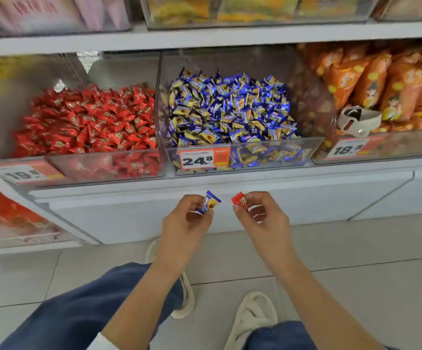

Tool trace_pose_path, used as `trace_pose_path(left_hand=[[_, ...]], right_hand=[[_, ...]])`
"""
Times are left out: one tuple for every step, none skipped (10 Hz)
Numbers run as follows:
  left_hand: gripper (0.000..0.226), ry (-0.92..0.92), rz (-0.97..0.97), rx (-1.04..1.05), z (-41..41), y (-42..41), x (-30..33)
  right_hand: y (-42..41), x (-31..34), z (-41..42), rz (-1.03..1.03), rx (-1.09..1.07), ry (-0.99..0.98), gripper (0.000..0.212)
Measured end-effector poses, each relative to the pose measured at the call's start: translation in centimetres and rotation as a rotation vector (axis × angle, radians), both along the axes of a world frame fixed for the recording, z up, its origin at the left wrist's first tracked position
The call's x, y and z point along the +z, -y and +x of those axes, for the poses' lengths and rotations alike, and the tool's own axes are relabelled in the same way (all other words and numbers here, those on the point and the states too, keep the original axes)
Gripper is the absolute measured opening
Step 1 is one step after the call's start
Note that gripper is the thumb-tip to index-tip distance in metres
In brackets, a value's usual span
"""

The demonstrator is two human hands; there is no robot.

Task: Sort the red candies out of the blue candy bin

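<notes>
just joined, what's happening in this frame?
A person stands at a store shelf sorting candy. The left hand pinches a blue candy; the right hand pinches a red candy. Both are held below the shelf, in front of the blue candy bin, with the red candy bin to its left. No red pieces show on top of the blue pile.

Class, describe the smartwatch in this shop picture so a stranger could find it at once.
Start at the middle shelf with three clear bins. Go to the right-hand bin, priced 18.8 and full of orange snack packets. At its front left lies the smartwatch: a white strap and dark screen, the only thing there that is not a packet.
</notes>
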State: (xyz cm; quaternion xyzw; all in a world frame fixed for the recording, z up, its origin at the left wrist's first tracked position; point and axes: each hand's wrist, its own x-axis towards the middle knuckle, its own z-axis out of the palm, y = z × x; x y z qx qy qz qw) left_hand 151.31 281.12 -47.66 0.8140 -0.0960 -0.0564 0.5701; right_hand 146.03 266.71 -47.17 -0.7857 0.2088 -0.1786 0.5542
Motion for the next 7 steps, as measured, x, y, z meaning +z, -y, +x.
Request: trace_pose_path(left_hand=[[0.02, 0.315, 0.122, 0.011, 3.1, -1.6, 6.4], [0.031, 0.371, 0.283, -0.004, 8.0, -0.9, 10.1], [0.035, 0.21, 0.145, -0.042, 10.2, -0.4, 11.1], [0.017, 0.069, -0.098, -0.021, 8.9, -1.3, 10.4], [0.014, 0.093, -0.033, -0.133, 8.8, -2.3, 9.8], [0.012, 0.283, 0.064, 0.025, 10.0, -4.0, 9.6], [0.017, 0.312, 0.123, 0.36, 11.8, -6.1, 9.7]], right_hand=[[-0.6, 5.4, 2.1, -0.027, -0.006, 0.135, 0.012], [-0.6, 8.6, 4.5, -0.062, -0.003, 0.17, 0.012], [-1.1, 9.4, 6.6, -0.083, 0.043, 0.161, 0.011], [-2.3, 9.2, 8.5, -0.165, 0.104, 0.149, 0.013], [-3.6, 8.4, 10.2, -0.302, 0.149, 0.153, 0.023], [-4.9, 7.1, 10.7, -0.282, 0.22, 0.162, 0.04], [-4.3, 5.9, 10.5, -0.434, 0.231, 0.096, 0.032]])
